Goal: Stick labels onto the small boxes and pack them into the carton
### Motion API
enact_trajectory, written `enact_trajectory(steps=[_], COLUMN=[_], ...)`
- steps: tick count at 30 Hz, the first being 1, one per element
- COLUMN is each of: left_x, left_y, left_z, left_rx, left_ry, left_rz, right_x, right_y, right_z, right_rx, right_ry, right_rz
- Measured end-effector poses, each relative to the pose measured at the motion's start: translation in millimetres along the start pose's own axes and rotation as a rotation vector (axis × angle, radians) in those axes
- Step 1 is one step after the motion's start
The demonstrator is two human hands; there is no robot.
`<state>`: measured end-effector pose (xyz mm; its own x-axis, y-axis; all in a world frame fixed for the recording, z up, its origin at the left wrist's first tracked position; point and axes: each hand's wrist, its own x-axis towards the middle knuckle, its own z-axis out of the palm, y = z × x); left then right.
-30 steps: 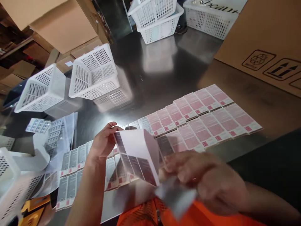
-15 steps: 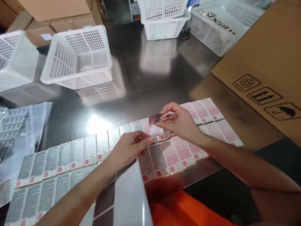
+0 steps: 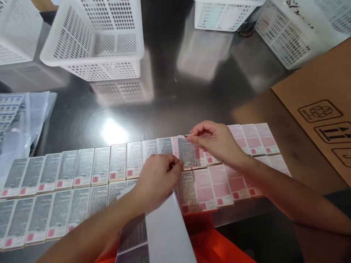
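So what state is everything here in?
Dark label, loose, held at its upper edge
Right hand, fingers pinching the label
Left hand, at the label's lower corner, grip unclear
Pink packs, lying in two rows
Grey packs, likewise
White label sheet, partly bare
Nearest white basket, open-topped
Cardboard box, top out of view

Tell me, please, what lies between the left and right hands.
In the head view, a grey printed label lies between left hand and right hand.

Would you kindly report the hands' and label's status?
Right hand pinching dark label over pink packs. Left hand at label's lower left corner. Sheet beneath left wrist.
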<state>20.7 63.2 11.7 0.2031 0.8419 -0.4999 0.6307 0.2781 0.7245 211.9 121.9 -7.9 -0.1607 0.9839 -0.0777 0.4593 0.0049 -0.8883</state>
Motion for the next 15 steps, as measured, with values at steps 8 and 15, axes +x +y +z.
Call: enact_trajectory(steps=[8,15], left_x=[9,19], left_y=[-10,-14], left_z=[6.7,5.4], left_rx=[0.176,0.087], left_ry=[0.082,0.029], left_rz=[0.023,-0.014], right_x=[11,11], right_y=[15,17], right_z=[15,20], right_rx=[0.102,-0.032], right_ry=[-0.039,0.006], right_rz=[0.128,0.116])
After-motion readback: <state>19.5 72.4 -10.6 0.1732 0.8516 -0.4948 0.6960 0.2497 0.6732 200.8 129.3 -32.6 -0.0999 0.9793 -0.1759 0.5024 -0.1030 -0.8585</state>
